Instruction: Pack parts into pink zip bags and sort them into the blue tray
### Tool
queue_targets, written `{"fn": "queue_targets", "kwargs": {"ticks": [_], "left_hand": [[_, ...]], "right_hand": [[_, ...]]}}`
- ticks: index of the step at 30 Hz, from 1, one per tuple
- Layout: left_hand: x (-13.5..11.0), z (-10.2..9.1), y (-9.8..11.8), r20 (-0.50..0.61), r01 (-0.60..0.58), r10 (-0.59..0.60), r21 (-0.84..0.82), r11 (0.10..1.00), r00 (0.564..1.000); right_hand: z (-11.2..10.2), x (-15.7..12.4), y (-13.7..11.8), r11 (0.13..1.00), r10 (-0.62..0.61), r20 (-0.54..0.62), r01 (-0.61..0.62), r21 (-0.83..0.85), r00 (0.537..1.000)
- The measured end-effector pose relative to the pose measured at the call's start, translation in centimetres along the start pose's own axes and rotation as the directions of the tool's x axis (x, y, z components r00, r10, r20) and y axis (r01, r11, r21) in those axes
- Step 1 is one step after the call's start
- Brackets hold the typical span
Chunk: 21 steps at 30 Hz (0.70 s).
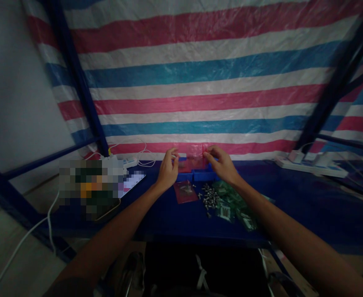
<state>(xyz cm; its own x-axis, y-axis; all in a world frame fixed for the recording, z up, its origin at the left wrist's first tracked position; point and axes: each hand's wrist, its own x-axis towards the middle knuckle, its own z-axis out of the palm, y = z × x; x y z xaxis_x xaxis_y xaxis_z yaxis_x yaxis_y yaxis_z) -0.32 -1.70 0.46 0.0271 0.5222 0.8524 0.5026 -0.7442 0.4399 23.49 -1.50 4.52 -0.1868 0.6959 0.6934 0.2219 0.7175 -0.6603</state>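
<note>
Raised above the blue bins (204, 175), a clear red plastic bag (195, 159) is stretched between my two hands. My left hand (169, 167) pinches its left edge, and my right hand (220, 161) pinches the right edge near the top. Below them, another red plastic bag (185, 192) lies flat with small metal parts in it. Beside it is a loose pile of screws (210, 197). Several greenish clear packets (224, 211) with small parts inside are heaped under my right forearm.
A phone (133, 183) lies on the left of the blue table (299, 206), next to a blurred-out patch. White power strips (311, 166) with cables stand at the back right and back left. Blue metal posts (82, 82) and a striped sheet (200, 74) bound the far side.
</note>
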Motion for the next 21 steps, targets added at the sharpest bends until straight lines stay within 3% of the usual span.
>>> {"fn": "queue_targets", "kwargs": {"ticks": [5,10,15,21], "left_hand": [[0.2,-0.9,-0.4,0.089,-0.123,0.114,0.099,0.987,0.989],[0.0,-1.1,1.0,0.182,-0.254,0.222,0.182,0.950,0.958],[-0.5,-0.7,1.9,0.205,-0.231,0.196,0.164,0.959,0.959],[-0.2,-0.2,2.1,0.132,-0.109,0.100,0.060,0.992,0.986]], "right_hand": [[0.3,0.0,0.3,0.965,0.167,0.058,-0.176,0.194,0.984],[0.8,-0.3,0.1,0.940,0.224,0.101,-0.242,0.240,0.969],[0.8,-0.5,-0.4,0.922,0.242,0.140,-0.273,0.276,0.960],[0.8,-0.7,-0.8,0.942,0.286,0.230,-0.317,0.111,0.930]]}}
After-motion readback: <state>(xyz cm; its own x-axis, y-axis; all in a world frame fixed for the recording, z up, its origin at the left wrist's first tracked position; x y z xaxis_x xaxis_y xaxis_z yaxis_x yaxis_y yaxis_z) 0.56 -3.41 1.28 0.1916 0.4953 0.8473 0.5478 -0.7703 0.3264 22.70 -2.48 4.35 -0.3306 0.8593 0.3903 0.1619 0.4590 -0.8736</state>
